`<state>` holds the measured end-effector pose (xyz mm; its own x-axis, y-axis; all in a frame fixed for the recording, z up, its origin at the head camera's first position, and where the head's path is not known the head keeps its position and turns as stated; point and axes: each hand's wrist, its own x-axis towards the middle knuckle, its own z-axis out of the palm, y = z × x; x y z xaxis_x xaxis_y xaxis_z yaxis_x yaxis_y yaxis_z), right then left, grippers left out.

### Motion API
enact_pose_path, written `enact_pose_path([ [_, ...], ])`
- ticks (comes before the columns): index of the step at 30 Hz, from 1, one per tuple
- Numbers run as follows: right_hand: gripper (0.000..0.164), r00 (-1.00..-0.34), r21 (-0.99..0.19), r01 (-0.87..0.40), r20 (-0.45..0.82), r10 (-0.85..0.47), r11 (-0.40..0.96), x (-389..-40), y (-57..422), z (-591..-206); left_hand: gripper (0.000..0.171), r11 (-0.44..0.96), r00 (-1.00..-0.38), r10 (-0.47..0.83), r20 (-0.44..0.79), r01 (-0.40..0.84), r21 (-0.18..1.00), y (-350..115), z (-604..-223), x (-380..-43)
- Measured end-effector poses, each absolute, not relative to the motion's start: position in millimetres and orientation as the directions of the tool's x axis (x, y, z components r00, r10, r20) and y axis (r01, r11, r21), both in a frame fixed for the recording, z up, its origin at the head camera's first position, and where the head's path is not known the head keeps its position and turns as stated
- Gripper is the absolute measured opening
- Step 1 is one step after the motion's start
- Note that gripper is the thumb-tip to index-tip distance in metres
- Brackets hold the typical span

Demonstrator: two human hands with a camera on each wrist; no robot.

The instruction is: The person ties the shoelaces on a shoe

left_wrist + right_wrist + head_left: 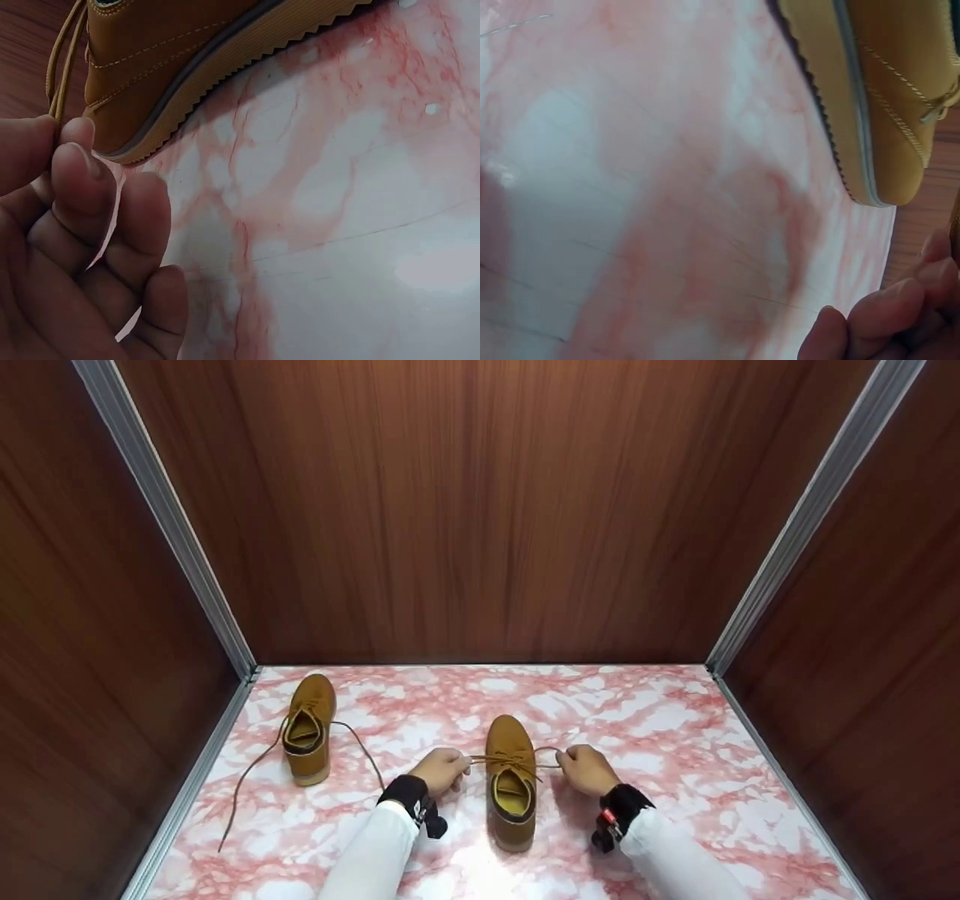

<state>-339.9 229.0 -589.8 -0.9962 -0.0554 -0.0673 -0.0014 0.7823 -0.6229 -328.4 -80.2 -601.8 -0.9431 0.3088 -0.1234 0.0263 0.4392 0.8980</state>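
Note:
A tan lace-up shoe [508, 733] stands upright between the two hands, toe pointing away, its laces crossed in a knot over the tongue. On its left side, the left hand [441, 769] pinches a doubled brown shoelace [57, 71] between thumb and index finger, and the strands look taut. The right hand [589, 770] pinches lace strands at the shoe's right side, drawn out sideways. A loose lace end hangs near the shoe's right edge. In the right wrist view the shoe's sole and toe [900, 176] show, while the right hand's grip is mostly out of frame.
A second tan shoe [311, 765] stands at the back left, its untied lace [244, 787] trailing out on both sides. The red-and-white marbled tabletop [675, 810] is bounded by brown wood-grain panels [480, 510] at the back and sides, with metal strips along the corners.

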Motion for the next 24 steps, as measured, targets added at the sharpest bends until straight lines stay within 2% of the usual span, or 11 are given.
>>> enact_pose_path([
  [7, 0.042, -0.995, -0.616, -0.002, -0.081, -0.066, 0.788, -340, 231, -579, 0.039, 0.441, -0.960, 0.261, -0.100, 0.026, 0.897, -83, -591, -325],
  [15, 0.021, -0.997, -0.665, -0.012, -0.047, -0.058, 0.747, -334, 234, -564, 0.035, 0.479, -0.966, 0.251, -0.068, 0.063, 0.876, -93, -585, -324],
  [19, 0.015, -0.992, -0.705, -0.071, -0.026, -0.127, 0.705, -329, 230, -557, 0.029, 0.496, -0.968, 0.246, -0.053, 0.079, 0.865, -99, -581, -323],
  [24, 0.016, -0.958, -0.755, -0.123, -0.078, -0.275, 0.644, -320, 222, -552, 0.027, 0.525, -0.972, 0.235, -0.028, 0.102, 0.845, -108, -573, -322],
])
